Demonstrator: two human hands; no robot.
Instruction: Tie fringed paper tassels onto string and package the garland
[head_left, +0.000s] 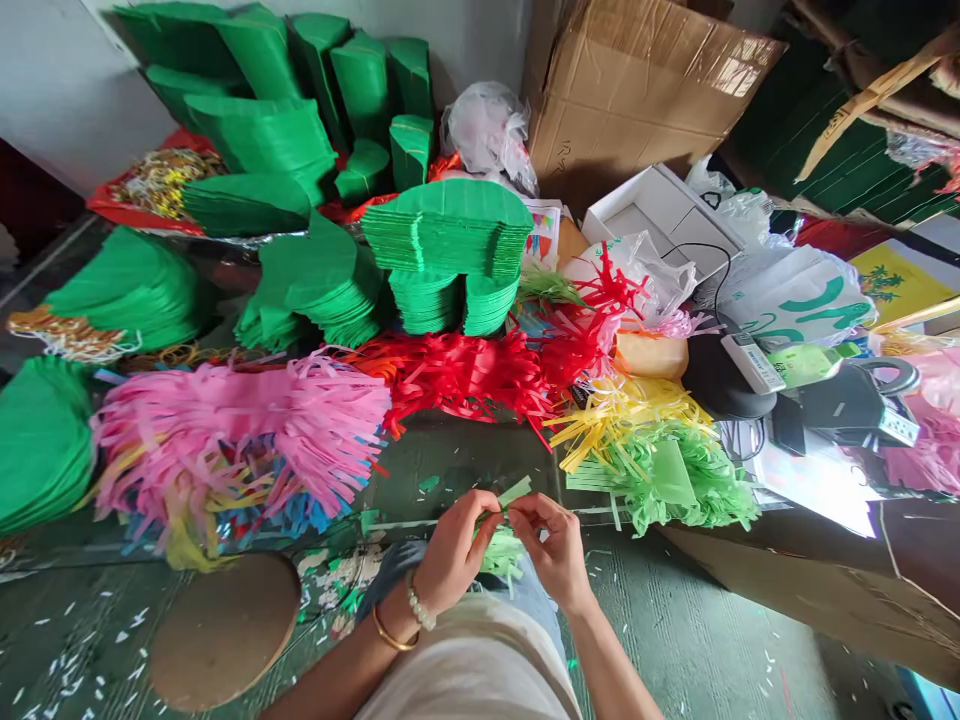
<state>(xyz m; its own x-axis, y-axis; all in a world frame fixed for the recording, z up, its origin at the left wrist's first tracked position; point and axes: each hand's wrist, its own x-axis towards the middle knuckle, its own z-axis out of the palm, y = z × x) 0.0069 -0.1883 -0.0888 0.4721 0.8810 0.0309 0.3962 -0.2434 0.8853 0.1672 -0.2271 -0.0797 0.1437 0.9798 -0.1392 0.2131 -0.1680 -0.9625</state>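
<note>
Green paper strip [514, 492] between my hands.
Fingers of left hand [452, 552] and right hand [553, 548] pinch it; its long axis slants up rightward.

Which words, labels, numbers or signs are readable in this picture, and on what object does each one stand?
No text reads clearly.
White bag: large green marks, not legible.
White flat device: small print, blurred.
Cardboard box: dark marks, too small.
Yellow sheet: palm picture, no words visible.
Green paper in left hand and right hand: blank.
</note>
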